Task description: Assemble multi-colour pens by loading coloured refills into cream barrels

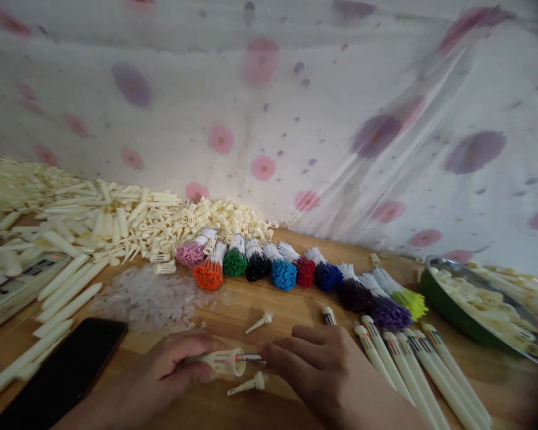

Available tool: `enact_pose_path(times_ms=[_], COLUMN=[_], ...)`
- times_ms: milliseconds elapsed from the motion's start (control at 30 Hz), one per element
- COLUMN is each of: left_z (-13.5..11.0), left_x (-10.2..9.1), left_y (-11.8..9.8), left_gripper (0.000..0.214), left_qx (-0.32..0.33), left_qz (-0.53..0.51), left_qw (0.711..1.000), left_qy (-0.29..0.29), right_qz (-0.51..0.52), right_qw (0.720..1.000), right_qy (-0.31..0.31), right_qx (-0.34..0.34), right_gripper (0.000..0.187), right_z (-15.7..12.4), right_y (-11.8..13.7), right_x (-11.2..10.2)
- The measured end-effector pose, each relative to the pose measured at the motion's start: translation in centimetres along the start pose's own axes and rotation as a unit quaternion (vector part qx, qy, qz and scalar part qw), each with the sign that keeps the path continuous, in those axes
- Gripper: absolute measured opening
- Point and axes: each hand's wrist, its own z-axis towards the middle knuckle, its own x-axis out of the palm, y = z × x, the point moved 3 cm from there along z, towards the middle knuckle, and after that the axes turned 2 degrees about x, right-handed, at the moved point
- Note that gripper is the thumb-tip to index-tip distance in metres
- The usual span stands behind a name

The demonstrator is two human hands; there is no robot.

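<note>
My left hand (179,358) is closed round a cream slotted pen barrel (225,362), its wide open end turned to the right. Thin pen refills (250,357) stick out of that opening. The fingers of my right hand (316,364) are pinched at their outer ends; the fingertips are partly hidden. Just below the barrel lies a small cream pointed plastic part (247,384), and a similar pointed part (259,322) lies above it. Bundles of white-stemmed refills run across the table, among them an orange bundle (208,275), a light blue bundle (283,273) and a purple bundle (391,310).
Finished-looking multicolour pens (424,364) lie at the right, near a green bowl (452,313) of cream parts. A heap of cream barrels and clips (130,218) fills the back left. Clear plastic pieces (147,292), a black phone (67,370) and a flowered curtain (206,89) surround the workspace.
</note>
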Motion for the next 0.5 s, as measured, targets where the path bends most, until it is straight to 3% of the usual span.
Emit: enact_pose_path(times_ms=[133,500], left_z=[-0.11,-0.23], left_x=[-0.09,-0.18], left_y=[-0.03,-0.47], left_gripper=[0.027,0.026], left_qx=[0.044,0.11], left_qz=[0.031,0.095], left_qw=[0.999,0.984], left_qy=[-0.007,-0.105], right_qz=[0.011,0.055], right_qw=[1.0,0.998], right_qy=[0.002,0.007], right_qx=[0.009,0.027], right_gripper=[0.018,0.015], right_z=[0.1,-0.09], right_y=[-0.2,-0.51], right_x=[0.27,0.92])
